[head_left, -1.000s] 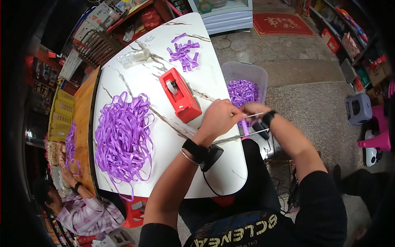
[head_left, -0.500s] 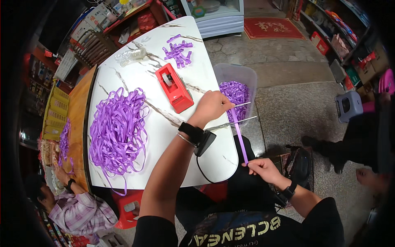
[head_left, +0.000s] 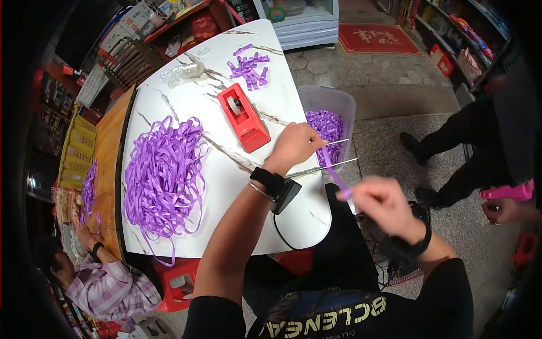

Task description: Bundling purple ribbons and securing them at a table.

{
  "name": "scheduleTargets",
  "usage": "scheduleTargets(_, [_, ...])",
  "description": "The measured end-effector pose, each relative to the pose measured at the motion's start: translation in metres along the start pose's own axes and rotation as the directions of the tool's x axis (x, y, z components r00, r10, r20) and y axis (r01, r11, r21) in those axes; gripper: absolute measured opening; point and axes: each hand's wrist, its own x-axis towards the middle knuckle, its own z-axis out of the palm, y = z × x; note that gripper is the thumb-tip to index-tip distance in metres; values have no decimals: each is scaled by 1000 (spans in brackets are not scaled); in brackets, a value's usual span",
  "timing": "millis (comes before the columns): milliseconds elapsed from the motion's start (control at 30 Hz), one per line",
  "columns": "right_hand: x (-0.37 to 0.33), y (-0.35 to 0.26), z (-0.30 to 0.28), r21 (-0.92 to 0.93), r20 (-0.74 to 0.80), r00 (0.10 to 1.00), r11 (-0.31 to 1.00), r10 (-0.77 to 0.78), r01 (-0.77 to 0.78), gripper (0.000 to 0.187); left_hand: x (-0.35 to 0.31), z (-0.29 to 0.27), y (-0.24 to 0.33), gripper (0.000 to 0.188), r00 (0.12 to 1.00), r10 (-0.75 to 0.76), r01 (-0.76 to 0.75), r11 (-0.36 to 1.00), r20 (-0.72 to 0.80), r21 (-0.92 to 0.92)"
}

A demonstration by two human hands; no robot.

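My left hand (head_left: 297, 145) is closed at the table's right edge. Its fingertips pinch a narrow purple ribbon (head_left: 336, 177) beside one of two thin metal rods (head_left: 339, 141) that stick out past the edge. From there the ribbon slants toward me and to the right, reaching the fingers of my right hand (head_left: 384, 206). That hand is smeared by motion but appears closed on the ribbon's end. Below the rods, a clear plastic bin (head_left: 351, 107) holds a mass of purple ribbon pieces (head_left: 324, 125). A red tape dispenser (head_left: 252, 133) lies left of my left hand.
A large heap of purple ribbon (head_left: 164, 178) covers the left of the white table (head_left: 226, 186). Short ribbon pieces (head_left: 248, 70) and a clear plastic bottle (head_left: 183, 73) lie at its far side. One person (head_left: 113, 291) sits at left; another person's legs (head_left: 451, 152) stand at right.
My right hand has moved away from me and rightward, tilting the ribbon. My left hand stays by the rods. The person at right has come further into view.
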Motion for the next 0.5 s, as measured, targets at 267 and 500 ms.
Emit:
scheduleTargets(267, [153, 37, -49, 365, 230, 934, 866, 272, -342, 21, -5, 3, -9, 16, 973, -146, 89, 953, -180, -289])
scheduleTargets(500, [181, 85, -58, 501, 351, 837, 672, 419, -546, 21, -2, 4, -13, 17, 942, -313, 199, 811, -121, -550])
